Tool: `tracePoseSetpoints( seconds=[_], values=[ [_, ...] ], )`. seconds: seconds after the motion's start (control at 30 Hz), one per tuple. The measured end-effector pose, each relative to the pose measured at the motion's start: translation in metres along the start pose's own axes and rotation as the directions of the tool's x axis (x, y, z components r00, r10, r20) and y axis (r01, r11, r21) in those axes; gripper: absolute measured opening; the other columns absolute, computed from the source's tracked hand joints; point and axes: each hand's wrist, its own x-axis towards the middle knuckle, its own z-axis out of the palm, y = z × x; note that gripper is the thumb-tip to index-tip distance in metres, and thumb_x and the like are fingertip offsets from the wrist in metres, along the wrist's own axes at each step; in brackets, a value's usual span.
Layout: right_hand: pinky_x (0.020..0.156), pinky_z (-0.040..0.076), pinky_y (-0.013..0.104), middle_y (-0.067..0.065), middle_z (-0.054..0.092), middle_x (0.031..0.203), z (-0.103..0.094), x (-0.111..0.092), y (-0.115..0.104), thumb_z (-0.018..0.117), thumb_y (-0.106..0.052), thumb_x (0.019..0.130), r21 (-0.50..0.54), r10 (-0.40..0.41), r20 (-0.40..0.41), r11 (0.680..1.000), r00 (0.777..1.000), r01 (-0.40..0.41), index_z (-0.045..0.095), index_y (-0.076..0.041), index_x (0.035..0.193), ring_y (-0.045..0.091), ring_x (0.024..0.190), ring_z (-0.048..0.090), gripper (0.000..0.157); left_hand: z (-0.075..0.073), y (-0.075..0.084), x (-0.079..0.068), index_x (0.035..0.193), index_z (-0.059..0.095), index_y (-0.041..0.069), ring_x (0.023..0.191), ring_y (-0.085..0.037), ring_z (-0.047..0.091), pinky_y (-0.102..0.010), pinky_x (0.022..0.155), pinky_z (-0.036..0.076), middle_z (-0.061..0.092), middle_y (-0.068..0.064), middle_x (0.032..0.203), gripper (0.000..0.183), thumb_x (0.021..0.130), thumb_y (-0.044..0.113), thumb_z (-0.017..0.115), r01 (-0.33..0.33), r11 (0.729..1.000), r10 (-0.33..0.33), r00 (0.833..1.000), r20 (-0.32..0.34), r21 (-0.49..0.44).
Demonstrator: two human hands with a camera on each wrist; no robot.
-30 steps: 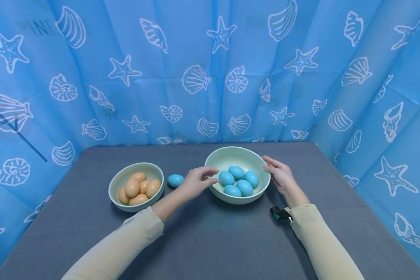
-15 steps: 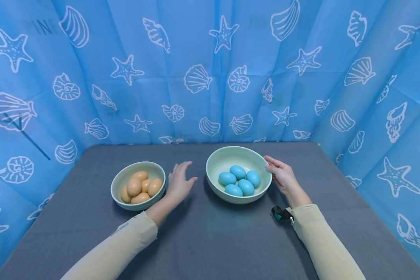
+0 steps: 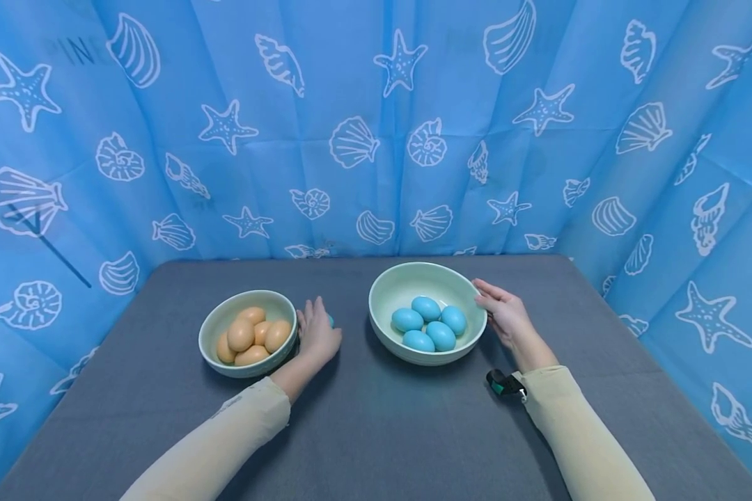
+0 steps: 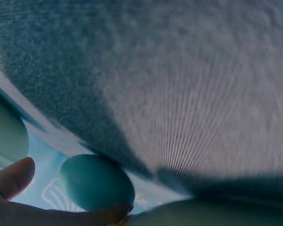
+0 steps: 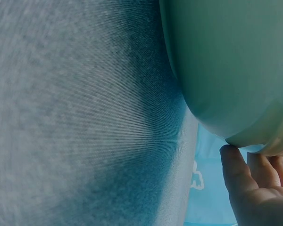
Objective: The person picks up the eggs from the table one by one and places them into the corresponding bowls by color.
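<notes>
My left hand (image 3: 318, 335) reaches over a blue egg (image 4: 94, 181) on the table, just right of the smaller pale green bowl (image 3: 208, 332). In the head view the hand covers most of that egg. The left wrist view has a finger right at the egg, with the thumb (image 4: 19, 176) spread apart from it. Several brown eggs (image 3: 241, 335) fill the smaller bowl. My right hand (image 3: 506, 316) grips the right rim of a larger pale green bowl (image 3: 407, 282), thumb at the rim and fingers against its outer side. Several blue eggs (image 3: 441, 335) lie inside it.
A dark grey cloth (image 3: 388, 438) covers the table. Behind it hangs a blue curtain (image 3: 326, 97) with white shells and starfish, which also runs along both sides. A black strap (image 3: 503, 384) dangles at the right sleeve.
My left hand has moved left from the larger bowl's rim to the blue egg beside the smaller bowl, and come down over it. The right hand keeps its grip on the larger bowl.
</notes>
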Motion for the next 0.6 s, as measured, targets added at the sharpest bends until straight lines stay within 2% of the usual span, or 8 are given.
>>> tracePoseSetpoints(
  seconds=[0.17, 0.4, 0.6],
  values=[
    [0.093, 0.046, 0.015, 0.007, 0.028, 0.156, -0.0001, 0.0002, -0.0002, 0.049, -0.014, 0.102, -0.01, -0.005, 0.003, 1.0, 1.0, 0.005, 0.031, -0.011, 0.152, 0.021, 0.142, 0.03, 0.053, 0.0009, -0.0012, 0.0009, 0.152, 0.012, -0.007, 0.144, -0.045, 0.005, -0.054, 0.116, 0.014, 0.01, -0.029, 0.157, 0.073, 0.092, 0.002, 0.053, 0.058, 0.998, -0.058, 0.998, 0.028, 0.0],
    [0.087, 0.048, 0.012, 0.008, 0.029, 0.156, 0.0002, 0.0004, -0.0012, 0.05, -0.013, 0.102, 0.0, -0.008, -0.005, 1.0, 1.0, 0.008, 0.032, -0.011, 0.151, 0.023, 0.141, 0.03, 0.053, 0.0017, 0.0045, 0.0018, 0.148, 0.031, -0.004, 0.133, -0.045, 0.03, -0.055, 0.108, 0.031, 0.033, -0.028, 0.146, 0.064, 0.09, 0.003, 0.057, 0.076, 0.982, -0.08, 0.997, 0.02, 0.174],
    [0.086, 0.048, 0.013, 0.008, 0.028, 0.156, -0.0001, -0.0007, -0.0008, 0.049, -0.012, 0.102, 0.001, -0.001, 0.0, 1.0, 1.0, 0.001, 0.031, -0.011, 0.152, 0.023, 0.141, 0.03, 0.053, 0.0035, 0.0019, 0.0025, 0.142, 0.043, -0.002, 0.122, -0.044, 0.042, -0.053, 0.101, 0.038, 0.045, -0.028, 0.134, 0.056, 0.093, 0.015, 0.065, 0.047, 0.975, -0.05, 0.999, 0.006, 0.219]
  ],
)
